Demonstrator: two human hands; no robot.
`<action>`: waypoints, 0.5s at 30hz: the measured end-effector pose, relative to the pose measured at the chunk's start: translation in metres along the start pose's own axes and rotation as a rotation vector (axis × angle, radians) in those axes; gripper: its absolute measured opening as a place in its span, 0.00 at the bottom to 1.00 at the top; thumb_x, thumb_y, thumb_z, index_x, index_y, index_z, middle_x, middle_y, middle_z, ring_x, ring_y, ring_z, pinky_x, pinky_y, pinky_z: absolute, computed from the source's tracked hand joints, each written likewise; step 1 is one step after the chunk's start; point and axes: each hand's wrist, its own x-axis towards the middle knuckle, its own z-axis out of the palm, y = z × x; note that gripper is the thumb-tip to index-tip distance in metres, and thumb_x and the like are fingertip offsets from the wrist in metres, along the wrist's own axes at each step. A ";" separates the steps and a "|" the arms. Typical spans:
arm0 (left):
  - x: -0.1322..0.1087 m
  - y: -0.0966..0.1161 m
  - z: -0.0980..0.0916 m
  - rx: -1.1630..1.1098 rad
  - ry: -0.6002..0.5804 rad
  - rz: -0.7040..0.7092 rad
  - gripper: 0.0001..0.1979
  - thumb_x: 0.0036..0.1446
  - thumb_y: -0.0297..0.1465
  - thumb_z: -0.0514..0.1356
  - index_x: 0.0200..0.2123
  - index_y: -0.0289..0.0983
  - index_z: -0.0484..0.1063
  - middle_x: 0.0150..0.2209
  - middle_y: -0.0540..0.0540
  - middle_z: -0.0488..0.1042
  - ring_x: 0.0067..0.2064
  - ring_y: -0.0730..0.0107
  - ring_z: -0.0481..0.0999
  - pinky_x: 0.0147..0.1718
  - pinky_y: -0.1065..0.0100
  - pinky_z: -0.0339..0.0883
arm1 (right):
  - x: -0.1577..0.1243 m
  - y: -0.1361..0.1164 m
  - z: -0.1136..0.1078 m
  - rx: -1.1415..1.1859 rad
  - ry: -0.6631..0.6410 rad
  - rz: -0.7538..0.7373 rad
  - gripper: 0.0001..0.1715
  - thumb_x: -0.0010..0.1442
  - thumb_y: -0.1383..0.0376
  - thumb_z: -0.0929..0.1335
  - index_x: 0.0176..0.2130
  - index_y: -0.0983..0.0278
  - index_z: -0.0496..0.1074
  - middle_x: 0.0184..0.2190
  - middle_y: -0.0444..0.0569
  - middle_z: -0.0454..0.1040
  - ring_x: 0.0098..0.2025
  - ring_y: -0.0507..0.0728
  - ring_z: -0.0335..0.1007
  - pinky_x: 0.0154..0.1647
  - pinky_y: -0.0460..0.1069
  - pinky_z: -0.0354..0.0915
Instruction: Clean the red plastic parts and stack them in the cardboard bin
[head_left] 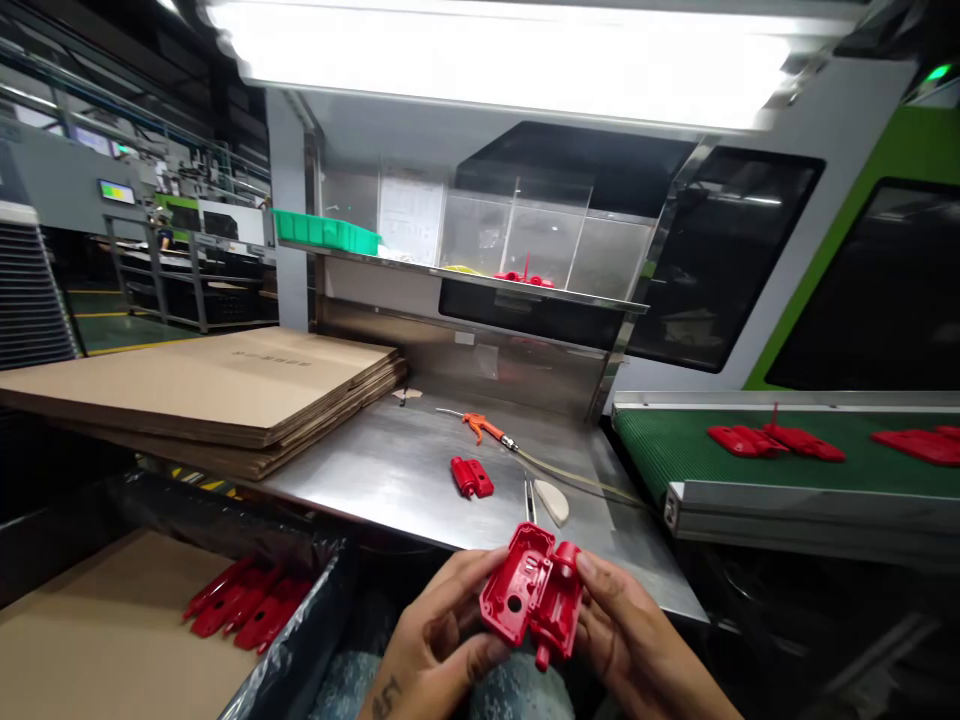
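Before the steel bench (390, 470), left hand (435, 640) and right hand (630, 640) together grip a red plastic housing (531, 595).

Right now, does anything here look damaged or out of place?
Nothing stands out. The red part held by left hand and right hand looks whole; the orange air gun lies on the steel table.

Blown-out overhead strip light (510, 60), glare on steel bench (405, 465), dim, warped edges
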 end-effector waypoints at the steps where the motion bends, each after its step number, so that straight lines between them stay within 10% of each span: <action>1: -0.002 0.002 0.000 0.015 -0.015 0.012 0.24 0.53 0.32 0.69 0.54 0.47 0.75 0.58 0.45 0.68 0.59 0.50 0.70 0.56 0.62 0.67 | -0.002 -0.001 0.002 -0.015 -0.007 -0.017 0.19 0.63 0.55 0.73 0.47 0.66 0.76 0.42 0.54 0.77 0.39 0.54 0.76 0.40 0.46 0.72; 10: -0.008 0.003 -0.007 0.148 0.005 0.058 0.24 0.56 0.35 0.66 0.56 0.47 0.73 0.59 0.44 0.66 0.60 0.50 0.68 0.57 0.63 0.66 | 0.000 0.000 0.008 -0.060 -0.043 -0.051 0.17 0.63 0.56 0.72 0.47 0.65 0.76 0.39 0.52 0.77 0.38 0.54 0.75 0.39 0.46 0.71; 15: 0.004 -0.012 -0.021 0.205 0.223 0.125 0.21 0.53 0.44 0.67 0.49 0.44 0.79 0.56 0.44 0.69 0.59 0.51 0.69 0.57 0.65 0.63 | 0.026 0.022 -0.010 -0.125 -0.178 0.029 0.25 0.64 0.48 0.69 0.41 0.68 0.72 0.31 0.54 0.76 0.29 0.55 0.74 0.29 0.46 0.69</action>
